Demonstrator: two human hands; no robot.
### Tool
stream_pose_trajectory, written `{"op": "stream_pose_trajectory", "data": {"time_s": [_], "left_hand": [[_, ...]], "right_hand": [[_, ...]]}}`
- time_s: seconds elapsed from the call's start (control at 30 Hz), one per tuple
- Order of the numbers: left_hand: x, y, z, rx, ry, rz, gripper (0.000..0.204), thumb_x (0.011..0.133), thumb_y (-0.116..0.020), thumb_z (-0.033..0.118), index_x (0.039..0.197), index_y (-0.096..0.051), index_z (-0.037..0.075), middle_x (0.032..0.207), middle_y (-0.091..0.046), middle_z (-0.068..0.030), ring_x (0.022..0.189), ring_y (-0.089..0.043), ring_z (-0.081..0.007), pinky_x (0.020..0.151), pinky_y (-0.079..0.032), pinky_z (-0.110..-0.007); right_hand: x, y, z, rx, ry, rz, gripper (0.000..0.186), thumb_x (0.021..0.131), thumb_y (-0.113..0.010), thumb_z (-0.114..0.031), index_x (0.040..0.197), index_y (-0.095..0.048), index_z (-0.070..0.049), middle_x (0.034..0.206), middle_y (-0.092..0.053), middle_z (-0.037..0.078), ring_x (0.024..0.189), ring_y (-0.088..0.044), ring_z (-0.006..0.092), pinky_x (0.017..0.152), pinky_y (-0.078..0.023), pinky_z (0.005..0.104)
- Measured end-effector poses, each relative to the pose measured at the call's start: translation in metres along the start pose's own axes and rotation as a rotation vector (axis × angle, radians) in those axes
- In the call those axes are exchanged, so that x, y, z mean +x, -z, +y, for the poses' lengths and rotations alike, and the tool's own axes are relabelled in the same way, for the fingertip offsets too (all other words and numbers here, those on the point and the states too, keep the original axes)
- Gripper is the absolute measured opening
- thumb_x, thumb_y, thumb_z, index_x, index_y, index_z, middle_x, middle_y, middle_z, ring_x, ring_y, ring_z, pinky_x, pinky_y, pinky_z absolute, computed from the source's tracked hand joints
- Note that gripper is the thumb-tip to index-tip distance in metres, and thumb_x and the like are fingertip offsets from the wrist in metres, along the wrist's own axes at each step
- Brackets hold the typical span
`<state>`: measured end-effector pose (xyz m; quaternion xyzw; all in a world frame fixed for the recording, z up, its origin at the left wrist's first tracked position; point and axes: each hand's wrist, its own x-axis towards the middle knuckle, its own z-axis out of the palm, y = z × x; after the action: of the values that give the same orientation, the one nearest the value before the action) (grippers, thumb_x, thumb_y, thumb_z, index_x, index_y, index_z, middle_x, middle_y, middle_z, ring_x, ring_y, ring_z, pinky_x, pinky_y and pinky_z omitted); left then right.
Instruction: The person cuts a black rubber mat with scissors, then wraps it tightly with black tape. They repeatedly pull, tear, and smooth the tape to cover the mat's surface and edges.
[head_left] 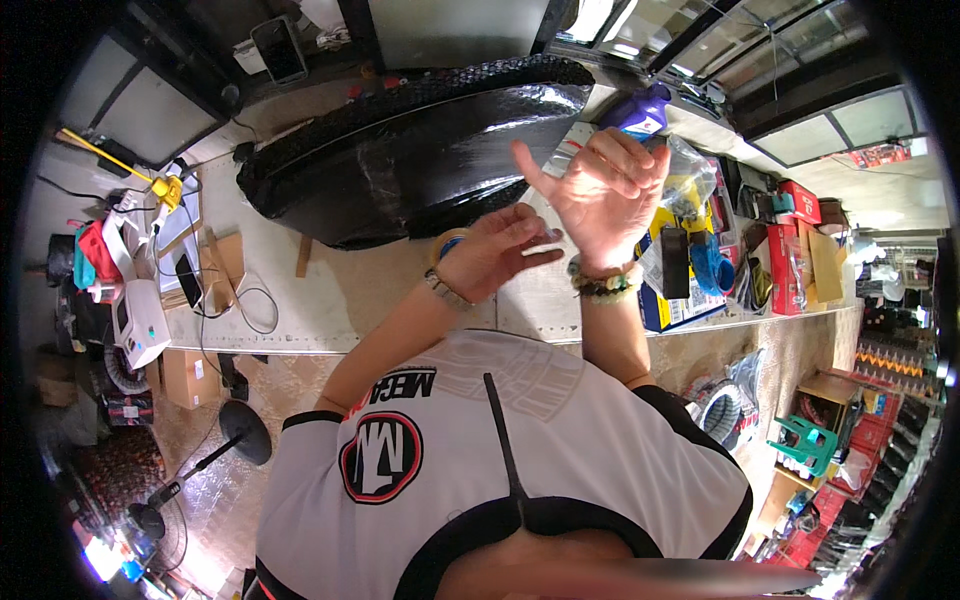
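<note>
On the table lies a large, long package [400, 165] wrapped in shiny black plastic, with black bubble wrap along its far side. My left hand [495, 250] hovers by its near edge, fingers bent and apart. A small greyish spot shows at those fingertips; I cannot make out what it is. Partly behind that hand sits a roll of tape [451, 241], tan outside and blue inside. My right hand [608, 190] is raised beyond the package's right end, palm showing, thumb stretched out and fingers loosely curled, with nothing visible in it.
A purple bottle [640, 112] stands behind my right hand. Right of it are a yellow and blue box [655, 300], a blue tape roll [711, 268] and red boxes [787, 268]. Cables, a phone [188, 280] and a white device [141, 322] occupy the table's left end.
</note>
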<state>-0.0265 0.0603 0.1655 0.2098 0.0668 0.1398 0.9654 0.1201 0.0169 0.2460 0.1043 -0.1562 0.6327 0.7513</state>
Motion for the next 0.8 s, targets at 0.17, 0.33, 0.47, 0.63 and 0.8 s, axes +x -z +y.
{"op": "stream_pose_trajectory", "data": {"time_s": [0.17, 0.33, 0.47, 0.63, 0.8], "left_hand": [[-0.003, 0.024, 0.081, 0.837, -0.241, 0.457, 0.009, 0.091, -0.064, 0.01, 0.095, -0.061, 0.002, 0.09, -0.067, -0.0069, 0.085, -0.066, -0.0164, 0.082, -0.056, -0.033], [0.028, 0.046, 0.151, 1.239, -0.333, 0.464, 0.026, 0.079, -0.079, 0.018, 0.091, -0.065, -0.001, 0.081, -0.069, -0.0073, 0.07, -0.066, -0.0132, 0.064, -0.055, -0.027], [0.059, 0.054, 0.165, 1.501, -0.322, 0.621, 0.034, 0.073, -0.085, 0.023, 0.088, -0.064, 0.0, 0.08, -0.067, -0.0056, 0.068, -0.064, -0.0116, 0.061, -0.054, -0.025], [0.079, 0.072, 0.165, 1.816, -0.374, 0.744, 0.035, 0.066, -0.087, 0.026, 0.084, -0.067, 0.003, 0.081, -0.069, -0.0088, 0.071, -0.066, -0.0192, 0.068, -0.054, -0.031], [0.077, 0.088, 0.169, 2.176, -0.583, 0.706, 0.037, 0.065, -0.086, 0.034, 0.082, -0.068, 0.007, 0.084, -0.07, -0.0093, 0.081, -0.066, -0.022, 0.077, -0.052, -0.036]], "right_hand": [[0.012, 0.023, -0.063, -1.394, 0.308, 0.413, 0.014, 0.087, -0.071, -0.016, 0.095, -0.066, -0.006, 0.08, -0.065, -0.001, 0.072, -0.06, 0.0081, 0.088, -0.052, 0.0296], [0.047, 0.097, -0.088, -1.725, 0.389, 0.376, 0.024, 0.079, -0.077, -0.001, 0.1, -0.067, 0.0, 0.09, -0.071, 0.005, 0.081, -0.066, 0.0096, 0.07, -0.053, 0.0218], [0.061, 0.137, -0.085, -1.911, 0.5, 0.499, 0.023, 0.078, -0.076, 0.001, 0.1, -0.067, 0.001, 0.089, -0.072, 0.007, 0.081, -0.067, 0.0106, 0.074, -0.053, 0.0221], [0.059, 0.147, -0.072, -2.497, 0.579, 0.49, 0.041, 0.07, -0.083, -0.023, 0.107, -0.07, -0.012, 0.089, -0.071, 0.008, 0.091, -0.066, 0.0232, 0.081, -0.052, 0.0366], [0.063, 0.135, -0.088, -2.82, 0.902, 0.496, 0.073, 0.06, -0.083, -0.054, 0.12, -0.06, -0.018, 0.132, -0.045, 0.016, 0.115, -0.047, 0.0359, 0.089, -0.042, 0.0481]]}}
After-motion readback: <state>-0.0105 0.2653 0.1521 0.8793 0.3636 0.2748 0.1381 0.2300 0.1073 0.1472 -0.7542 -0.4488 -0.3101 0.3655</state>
